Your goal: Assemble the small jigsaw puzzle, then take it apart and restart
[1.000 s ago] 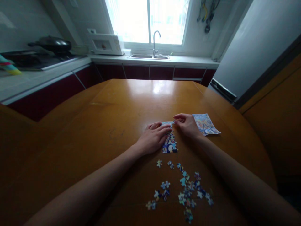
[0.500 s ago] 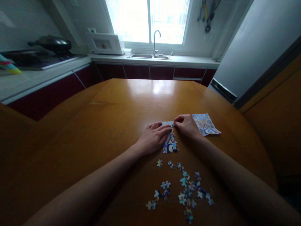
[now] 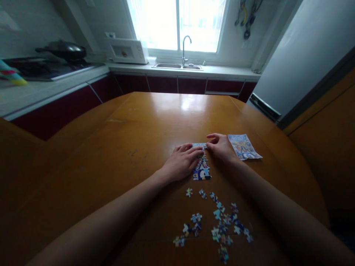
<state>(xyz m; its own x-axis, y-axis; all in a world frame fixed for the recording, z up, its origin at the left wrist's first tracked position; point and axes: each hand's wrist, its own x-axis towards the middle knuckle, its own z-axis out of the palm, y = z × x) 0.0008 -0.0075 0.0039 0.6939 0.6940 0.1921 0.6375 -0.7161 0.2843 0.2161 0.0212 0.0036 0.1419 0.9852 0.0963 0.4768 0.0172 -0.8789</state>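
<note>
A partly joined jigsaw puzzle (image 3: 202,173) lies on the wooden table, a narrow upright strip with a blue-and-white figure at its near end. My left hand (image 3: 181,162) rests flat over the puzzle's left side, fingers spread across it and hiding part of the picture. At the upper right edge, the thumb of my right hand (image 3: 222,148) touches the puzzle; its index finger is raised apart from the thumb, and I see nothing held between them. Loose puzzle pieces (image 3: 223,225) are scattered nearer to me, and one yellowish-green piece (image 3: 189,192) lies just below the puzzle.
A printed picture sheet (image 3: 243,147) lies on the table (image 3: 111,133) just right of my right hand. Past the table's far edge are a sink (image 3: 169,66) with a tap, a white microwave (image 3: 129,51), a covered pan (image 3: 65,50) on the stove, and a refrigerator (image 3: 299,51) at right.
My right index finger has lifted away from the thumb, opening the earlier pinch at the puzzle's upper right edge. My left hand stays in place. The whole view has shifted slightly.
</note>
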